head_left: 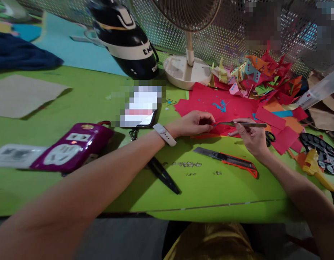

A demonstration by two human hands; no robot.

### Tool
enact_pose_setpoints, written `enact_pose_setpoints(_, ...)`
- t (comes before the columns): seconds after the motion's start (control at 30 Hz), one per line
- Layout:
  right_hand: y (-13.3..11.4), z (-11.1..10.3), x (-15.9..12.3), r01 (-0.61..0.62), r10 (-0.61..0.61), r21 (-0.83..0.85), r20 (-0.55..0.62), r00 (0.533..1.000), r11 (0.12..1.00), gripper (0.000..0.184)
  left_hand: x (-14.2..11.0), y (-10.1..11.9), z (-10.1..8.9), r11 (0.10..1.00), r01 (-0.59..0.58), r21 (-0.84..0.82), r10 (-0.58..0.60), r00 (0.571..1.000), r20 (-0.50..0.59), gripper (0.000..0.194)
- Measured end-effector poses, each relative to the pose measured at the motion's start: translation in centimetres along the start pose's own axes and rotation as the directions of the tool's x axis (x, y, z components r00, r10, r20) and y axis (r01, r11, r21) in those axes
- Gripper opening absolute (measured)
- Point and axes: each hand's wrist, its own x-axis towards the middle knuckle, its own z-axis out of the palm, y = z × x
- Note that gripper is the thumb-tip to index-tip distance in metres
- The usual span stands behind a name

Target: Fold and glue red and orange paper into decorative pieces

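My left hand, with a pale wristband, is closed in a pinch above red paper. What its fingertips hold is too small to make out; a speck of blue shows there. My right hand grips slim metal tweezers, their pointed tip reaching the left fingertips. Tiny blue bits lie on the red paper just beyond the hands. Nearer me, an orange-and-black utility knife rests on the green table, its blade end pointing left. Black scissor handles show partly beside my right hand.
Behind the hands stand a fan and a dark flask. Paper scraps heap at back right, near a yellow glue gun. A phone, a purple power strip and a black strap lie left.
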Motion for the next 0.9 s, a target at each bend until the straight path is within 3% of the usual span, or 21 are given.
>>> enact_pose_setpoints(0.9, -0.02, -0.04, 0.03, -0.034, 0.034, -0.017, 0.018, 0.999, 0.999, 0.032, 0.03, 0.1, -0.02, 1.0, 0.011, 0.019, -0.011, 1.0, 0.003, 0.021)
